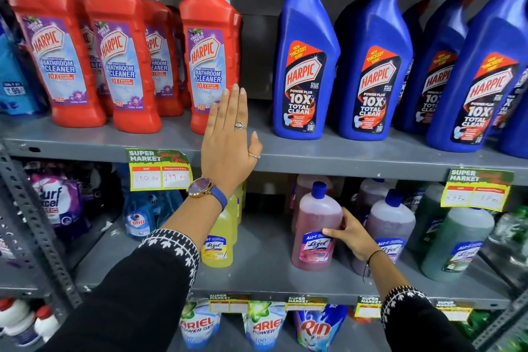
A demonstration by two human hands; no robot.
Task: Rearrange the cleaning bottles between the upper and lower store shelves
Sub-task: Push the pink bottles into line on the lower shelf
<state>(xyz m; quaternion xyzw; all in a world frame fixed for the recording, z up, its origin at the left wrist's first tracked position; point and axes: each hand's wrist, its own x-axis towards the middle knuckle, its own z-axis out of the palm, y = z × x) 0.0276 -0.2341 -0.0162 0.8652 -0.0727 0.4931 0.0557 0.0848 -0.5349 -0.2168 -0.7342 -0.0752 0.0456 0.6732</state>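
Red Harpic bathroom cleaner bottles (210, 49) with white caps stand on the upper shelf (343, 153) at the left. Blue Harpic bottles (305, 66) with orange caps stand at its right. My left hand (230, 137) is flat and open, fingers up, just in front of the rightmost red bottle's lower corner, holding nothing. On the lower shelf (257, 274) a pink Lizol bottle (314, 226) stands upright with a blue cap. My right hand (348, 234) is wrapped around its right side. A yellow Lizol bottle (218, 240) is partly hidden behind my left forearm.
More Lizol bottles, purple (391, 226) and green (454, 243), stand right of the pink one. Surf Excel pouches (57, 203) and Colin refills (140, 217) fill the lower left. Price tags (158, 170) hang from shelf edges. Ariel and Rin pouches (263, 326) sit below.
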